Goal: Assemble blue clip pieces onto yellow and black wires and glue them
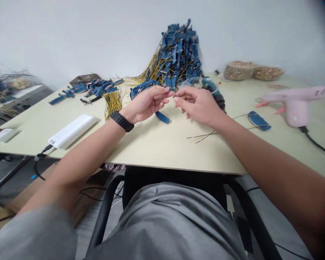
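Note:
My left hand [148, 103], with a black band on its wrist, is over the table with its thumb and index finger brought together. The fingertips of my right hand [197, 104] meet them in a pinch. Whatever lies between the fingertips is too small to make out. Just below my left fingers is a curved blue piece [162, 117]. Thin dark and yellow wires [202, 136] lie under my right forearm. To the right rests another blue piece [259, 121] with wires on it.
A tall heap of blue pieces [178, 54] with yellow wires stands at the back. Cut yellow wires [113, 104], pliers [89, 101] and a white power strip [72, 130] lie left. A pink glue gun [298, 104] and bags of small brown pieces [239, 70] are right.

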Action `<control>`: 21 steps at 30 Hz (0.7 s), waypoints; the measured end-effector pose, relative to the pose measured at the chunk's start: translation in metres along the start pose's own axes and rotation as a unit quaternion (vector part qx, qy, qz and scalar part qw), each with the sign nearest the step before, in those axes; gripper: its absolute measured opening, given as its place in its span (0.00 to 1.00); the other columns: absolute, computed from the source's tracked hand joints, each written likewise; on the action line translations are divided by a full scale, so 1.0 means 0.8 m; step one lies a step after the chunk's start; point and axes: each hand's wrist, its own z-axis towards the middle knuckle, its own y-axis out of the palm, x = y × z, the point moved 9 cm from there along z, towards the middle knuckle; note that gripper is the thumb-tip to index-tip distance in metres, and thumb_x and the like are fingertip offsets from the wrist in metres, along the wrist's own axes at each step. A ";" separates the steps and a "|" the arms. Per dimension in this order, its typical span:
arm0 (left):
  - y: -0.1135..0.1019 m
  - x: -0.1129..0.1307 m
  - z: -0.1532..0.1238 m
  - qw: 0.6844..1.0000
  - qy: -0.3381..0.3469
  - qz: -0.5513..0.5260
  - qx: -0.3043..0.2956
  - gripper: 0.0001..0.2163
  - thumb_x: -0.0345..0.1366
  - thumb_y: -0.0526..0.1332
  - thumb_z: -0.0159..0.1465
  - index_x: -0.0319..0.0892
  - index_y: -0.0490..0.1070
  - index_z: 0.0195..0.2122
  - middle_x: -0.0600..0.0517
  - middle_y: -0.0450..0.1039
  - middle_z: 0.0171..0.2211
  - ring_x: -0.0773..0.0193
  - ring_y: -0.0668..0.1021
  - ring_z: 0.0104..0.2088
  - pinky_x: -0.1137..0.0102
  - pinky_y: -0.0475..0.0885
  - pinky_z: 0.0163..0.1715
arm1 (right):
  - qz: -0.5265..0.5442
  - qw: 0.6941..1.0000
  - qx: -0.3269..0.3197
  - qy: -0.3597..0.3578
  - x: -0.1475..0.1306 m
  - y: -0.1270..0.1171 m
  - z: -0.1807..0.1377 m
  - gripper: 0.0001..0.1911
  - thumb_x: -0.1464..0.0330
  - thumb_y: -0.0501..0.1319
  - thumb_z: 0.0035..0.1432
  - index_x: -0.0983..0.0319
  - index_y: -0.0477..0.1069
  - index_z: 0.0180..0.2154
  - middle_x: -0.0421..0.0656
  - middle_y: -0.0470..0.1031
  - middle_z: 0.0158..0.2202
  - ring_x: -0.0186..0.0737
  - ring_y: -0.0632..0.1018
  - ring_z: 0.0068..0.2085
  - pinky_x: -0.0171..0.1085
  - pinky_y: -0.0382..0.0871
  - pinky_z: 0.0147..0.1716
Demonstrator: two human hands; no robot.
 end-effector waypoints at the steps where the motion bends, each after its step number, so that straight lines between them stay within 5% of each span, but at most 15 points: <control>1: 0.005 -0.008 -0.001 1.000 -0.005 0.004 -0.012 0.18 0.26 0.71 0.89 0.40 0.82 0.37 0.53 0.89 0.35 0.76 0.84 0.29 0.82 0.79 0.32 | 0.016 1.000 -0.007 0.013 0.003 0.004 0.001 0.09 0.57 0.77 0.81 0.55 0.86 0.49 0.47 0.90 0.45 0.47 0.84 0.37 0.44 0.80 0.34; 8: 0.001 -0.025 0.009 0.998 0.024 0.037 -0.035 0.13 0.30 0.83 0.82 0.40 0.87 0.38 0.57 0.83 0.34 0.76 0.82 0.30 0.82 0.79 0.35 | 0.047 0.998 -0.020 0.046 0.012 0.007 0.005 0.10 0.59 0.77 0.83 0.55 0.83 0.46 0.45 0.89 0.43 0.42 0.82 0.34 0.40 0.77 0.29; 14: 0.003 -0.016 0.007 0.984 0.107 0.132 -0.049 0.19 0.39 0.84 0.80 0.42 0.84 0.32 0.53 0.83 0.33 0.72 0.78 0.30 0.75 0.76 0.35 | 0.019 1.000 -0.005 0.002 -0.005 -0.002 0.003 0.18 0.59 0.74 0.86 0.55 0.80 0.39 0.44 0.87 0.40 0.41 0.82 0.36 0.41 0.77 0.35; 18: 0.001 0.031 -0.011 0.892 0.276 0.358 0.007 0.35 0.55 0.85 0.79 0.48 0.68 0.23 0.53 0.69 0.23 0.60 0.76 0.32 0.63 0.71 0.35 | 0.000 1.000 0.001 -0.017 -0.016 -0.007 0.000 0.24 0.55 0.75 0.87 0.56 0.79 0.35 0.44 0.84 0.35 0.41 0.80 0.35 0.41 0.74 0.35; 21: 0.005 0.061 -0.018 0.794 0.375 0.478 0.019 0.26 0.53 0.91 0.71 0.51 0.77 0.32 0.50 0.79 0.31 0.48 0.83 0.49 0.56 0.78 0.53 | 0.016 1.000 -0.009 -0.015 -0.019 -0.007 0.000 0.26 0.53 0.77 0.86 0.56 0.78 0.33 0.43 0.82 0.32 0.41 0.78 0.33 0.41 0.72 0.33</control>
